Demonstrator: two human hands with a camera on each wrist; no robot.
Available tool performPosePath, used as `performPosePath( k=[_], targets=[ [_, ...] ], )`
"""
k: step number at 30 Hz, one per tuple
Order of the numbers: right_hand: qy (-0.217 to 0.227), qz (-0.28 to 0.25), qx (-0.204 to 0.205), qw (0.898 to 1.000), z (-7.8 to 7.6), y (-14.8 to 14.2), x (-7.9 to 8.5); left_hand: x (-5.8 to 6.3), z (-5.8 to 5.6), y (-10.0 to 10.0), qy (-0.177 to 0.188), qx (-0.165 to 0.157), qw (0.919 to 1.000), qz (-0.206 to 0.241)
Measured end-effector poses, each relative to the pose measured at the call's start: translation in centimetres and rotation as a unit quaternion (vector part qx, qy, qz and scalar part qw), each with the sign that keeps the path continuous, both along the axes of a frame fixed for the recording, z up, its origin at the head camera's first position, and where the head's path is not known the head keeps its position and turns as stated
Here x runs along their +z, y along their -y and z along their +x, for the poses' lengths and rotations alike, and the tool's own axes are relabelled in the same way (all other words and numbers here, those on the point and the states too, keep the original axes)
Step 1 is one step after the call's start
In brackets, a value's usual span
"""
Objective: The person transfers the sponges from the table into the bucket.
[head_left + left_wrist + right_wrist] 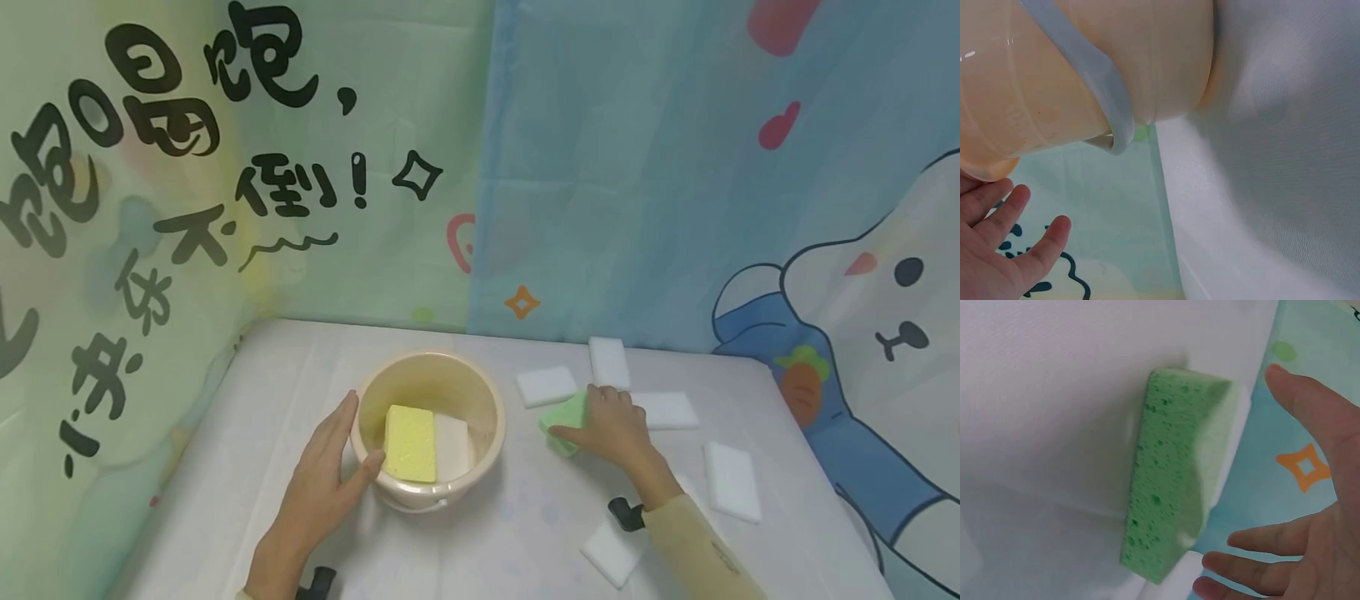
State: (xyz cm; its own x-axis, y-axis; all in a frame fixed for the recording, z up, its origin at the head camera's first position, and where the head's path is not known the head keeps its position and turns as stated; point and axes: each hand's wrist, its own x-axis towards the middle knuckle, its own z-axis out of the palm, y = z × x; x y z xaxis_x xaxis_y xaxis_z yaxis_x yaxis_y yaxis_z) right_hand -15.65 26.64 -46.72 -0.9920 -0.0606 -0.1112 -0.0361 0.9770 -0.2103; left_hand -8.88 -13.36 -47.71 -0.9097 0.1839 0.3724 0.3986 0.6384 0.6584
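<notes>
A cream bucket (420, 382) stands on the table, with a yellow sponge (410, 444) and a whitish block (452, 447) inside it. My left hand (321, 477) is at the bucket's left side, its fingers fairly straight and its thumb at the rim. In the left wrist view, the fingers (1047, 247) are spread below the rim. To the right of the bucket, my right hand (617, 423) is over a green sponge (564, 417). The right wrist view shows the thumb and fingers spread, with a gap between them and the green sponge (1163, 469).
Several white blocks lie around the right hand, including one at the back (609, 363), one at the right (733, 482) and one near the front (613, 553). The bucket's grey handle (1107, 81) hangs down its side. Printed curtains (600, 208) border the white table.
</notes>
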Motion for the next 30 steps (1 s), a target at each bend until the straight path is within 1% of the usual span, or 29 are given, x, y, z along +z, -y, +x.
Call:
performPosePath(
  k=[5, 16, 24, 30],
  targets=[
    [0.026, 0.016, -0.008, 0.999, -0.6, 0.2, -0.8, -0.1, -0.1, 0.0, -0.006, -0.003, 0.9999, 0.009],
    [0.038, 0.023, -0.014, 0.999, -1.6, 0.7, -1.7, -0.1, -0.1, 0.1, -0.011, 0.0, 0.9999, 0.004],
    [0.046, 0.034, -0.019, 0.998, -2.0, 1.0, -1.9, 0.0, 0.0, 0.1, -0.005, -0.001, 1.0, 0.004],
    [0.037, 0.035, -0.014, 0.999, -1.7, 1.0, -1.6, 0.1, 0.0, 0.1, 0.0, 0.0, 1.0, 0.006]
  ],
)
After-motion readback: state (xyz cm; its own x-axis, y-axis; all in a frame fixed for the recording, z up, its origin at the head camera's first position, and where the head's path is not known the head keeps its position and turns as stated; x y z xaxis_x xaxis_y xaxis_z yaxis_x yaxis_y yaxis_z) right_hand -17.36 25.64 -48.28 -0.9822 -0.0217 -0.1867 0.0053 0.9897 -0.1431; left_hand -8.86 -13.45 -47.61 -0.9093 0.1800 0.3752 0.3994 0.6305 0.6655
